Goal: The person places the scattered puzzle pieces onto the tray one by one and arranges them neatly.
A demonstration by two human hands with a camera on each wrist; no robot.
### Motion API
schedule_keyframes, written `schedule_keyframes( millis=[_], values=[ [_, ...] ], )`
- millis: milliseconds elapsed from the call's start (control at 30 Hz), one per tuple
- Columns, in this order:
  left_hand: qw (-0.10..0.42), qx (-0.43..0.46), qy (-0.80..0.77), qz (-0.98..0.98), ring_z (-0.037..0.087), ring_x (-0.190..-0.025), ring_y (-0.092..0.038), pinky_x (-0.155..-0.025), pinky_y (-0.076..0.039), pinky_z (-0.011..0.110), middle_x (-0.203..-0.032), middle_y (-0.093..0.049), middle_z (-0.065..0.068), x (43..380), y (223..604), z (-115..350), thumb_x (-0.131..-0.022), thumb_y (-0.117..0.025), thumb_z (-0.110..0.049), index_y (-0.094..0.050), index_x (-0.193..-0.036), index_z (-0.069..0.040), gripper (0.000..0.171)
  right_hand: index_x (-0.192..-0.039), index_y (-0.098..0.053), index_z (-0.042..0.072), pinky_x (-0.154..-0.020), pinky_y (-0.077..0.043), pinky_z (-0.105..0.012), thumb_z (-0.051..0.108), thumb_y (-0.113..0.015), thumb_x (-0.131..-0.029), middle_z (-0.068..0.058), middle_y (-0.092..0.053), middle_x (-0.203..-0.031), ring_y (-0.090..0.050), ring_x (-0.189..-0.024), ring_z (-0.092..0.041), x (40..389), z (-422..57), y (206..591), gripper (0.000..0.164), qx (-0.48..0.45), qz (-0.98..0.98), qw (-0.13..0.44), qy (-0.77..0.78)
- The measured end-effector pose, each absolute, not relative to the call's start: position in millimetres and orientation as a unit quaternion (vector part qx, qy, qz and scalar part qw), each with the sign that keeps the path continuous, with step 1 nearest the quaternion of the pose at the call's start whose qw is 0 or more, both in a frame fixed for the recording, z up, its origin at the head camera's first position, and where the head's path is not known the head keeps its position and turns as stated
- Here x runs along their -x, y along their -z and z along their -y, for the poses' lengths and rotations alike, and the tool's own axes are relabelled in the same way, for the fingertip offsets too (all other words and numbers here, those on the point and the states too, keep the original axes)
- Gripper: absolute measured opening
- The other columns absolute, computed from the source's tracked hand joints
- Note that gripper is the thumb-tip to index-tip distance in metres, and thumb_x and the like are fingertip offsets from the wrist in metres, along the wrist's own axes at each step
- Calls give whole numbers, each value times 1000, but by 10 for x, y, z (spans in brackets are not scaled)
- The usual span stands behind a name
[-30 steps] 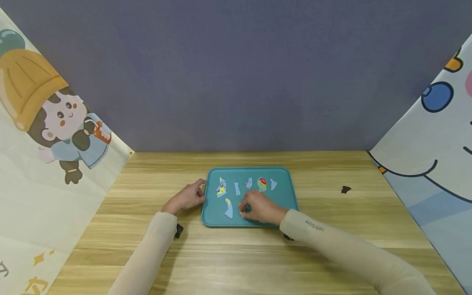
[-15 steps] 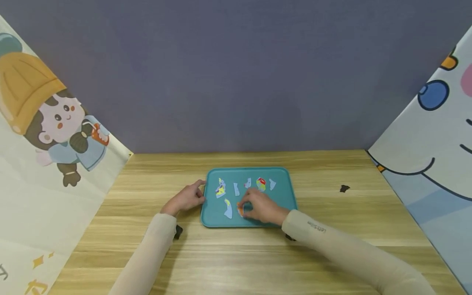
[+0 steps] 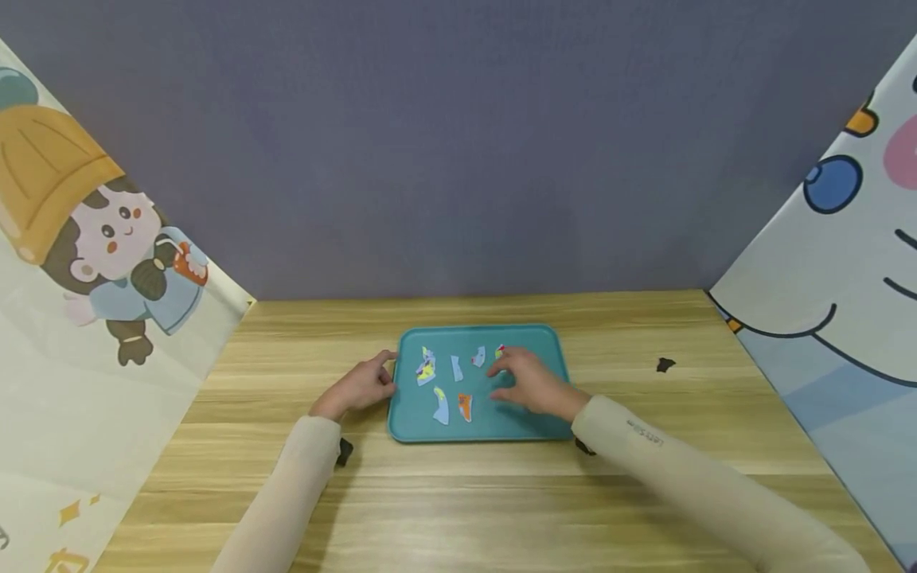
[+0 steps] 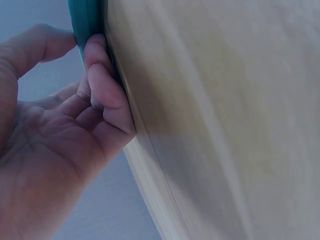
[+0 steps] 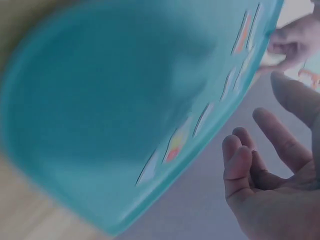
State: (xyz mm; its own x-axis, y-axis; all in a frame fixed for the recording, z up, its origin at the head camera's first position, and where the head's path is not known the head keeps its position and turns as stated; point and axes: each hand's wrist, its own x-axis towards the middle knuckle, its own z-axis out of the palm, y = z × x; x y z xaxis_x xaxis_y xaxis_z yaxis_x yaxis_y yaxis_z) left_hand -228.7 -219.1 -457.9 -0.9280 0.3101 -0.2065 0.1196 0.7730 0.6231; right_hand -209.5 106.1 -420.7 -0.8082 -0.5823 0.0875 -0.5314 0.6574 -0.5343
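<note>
A teal tray (image 3: pixel 516 422) lies on the wooden table with several flat, irregular printed pieces on it. My left hand (image 3: pixel 361 384) holds the tray's left edge; in the left wrist view, the thumb side meets the rim while curled fingers (image 4: pixel 107 92) lie against its side, low by the table. My right hand (image 3: pixel 533 383) hovers over the tray's right half, thumb and fingers apart, holding nothing. It partly covers a red and yellow piece (image 3: pixel 500 350). Left of it lie an orange piece (image 3: pixel 466 407), a curved pale blue piece (image 3: pixel 440 406) and a yellow-and-blue patterned piece (image 3: pixel 426 368).
A narrow pale piece (image 3: pixel 456 368) and a small pale blue piece (image 3: pixel 478 356) lie in the back row. A small dark scrap (image 3: pixel 665 364) is on the table at right. A dark grey panel (image 3: pixel 458 151) rises behind, with cartoon-printed panels on both sides.
My right hand has let go of the orange piece and moved right and slightly back, fingers spreading. The orange piece stays on the tray. My left hand keeps its place at the tray edge.
</note>
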Motion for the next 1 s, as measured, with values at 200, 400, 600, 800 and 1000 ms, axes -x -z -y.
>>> schedule_keyframes(
  millis=[200, 400, 600, 800, 1000],
  values=[
    [152, -118, -319, -928, 17, -73, -56, -69, -47, 35, -83, -59, 4, 2278, 4569, 2191, -88, -64, -10, -36, -141, -2, 61, -106, -70, 4, -76, -46, -39, 18, -77, -79, -7, -62, -103, -57, -93, -30, 2208, -1394, 4105, 31, 283, -919, 30, 272],
    [155, -118, -321, -927, 18, -73, -56, -70, -47, 35, -83, -60, 5, 2276, 4560, 2186, -88, -64, -10, -36, -141, -1, 61, -109, -69, 7, -77, -47, -44, 20, -76, -81, -9, -62, -112, -57, -98, -32, 2271, -1777, 4072, 32, 244, -933, 19, 264],
    [158, -115, -318, -928, 18, -73, -56, -70, -47, 35, -84, -60, 5, 2278, 4560, 2193, -88, -64, -11, -36, -142, -2, 61, -113, -67, 4, -77, -46, -48, 22, -73, -84, -18, -56, -121, -55, -100, -35, 2289, -2190, 4075, 35, 200, -949, 7, 242],
    [157, -115, -317, -928, 17, -74, -56, -70, -47, 35, -84, -60, 4, 2282, 4557, 2188, -88, -64, -11, -36, -142, -3, 62, -114, -65, -1, -76, -44, -50, 19, -72, -85, -22, -55, -117, -53, -99, -38, 2275, -2595, 4093, 36, 175, -955, -1, 240],
    [156, -115, -315, -929, 17, -73, -56, -70, -47, 36, -83, -60, 4, 2284, 4552, 2180, -88, -64, -12, -36, -142, -3, 61, -119, -60, -6, -84, -37, -60, 20, -70, -86, -31, -50, -120, -45, -106, -49, 2253, -2994, 4155, 44, 133, -963, 11, 234]
  ],
)
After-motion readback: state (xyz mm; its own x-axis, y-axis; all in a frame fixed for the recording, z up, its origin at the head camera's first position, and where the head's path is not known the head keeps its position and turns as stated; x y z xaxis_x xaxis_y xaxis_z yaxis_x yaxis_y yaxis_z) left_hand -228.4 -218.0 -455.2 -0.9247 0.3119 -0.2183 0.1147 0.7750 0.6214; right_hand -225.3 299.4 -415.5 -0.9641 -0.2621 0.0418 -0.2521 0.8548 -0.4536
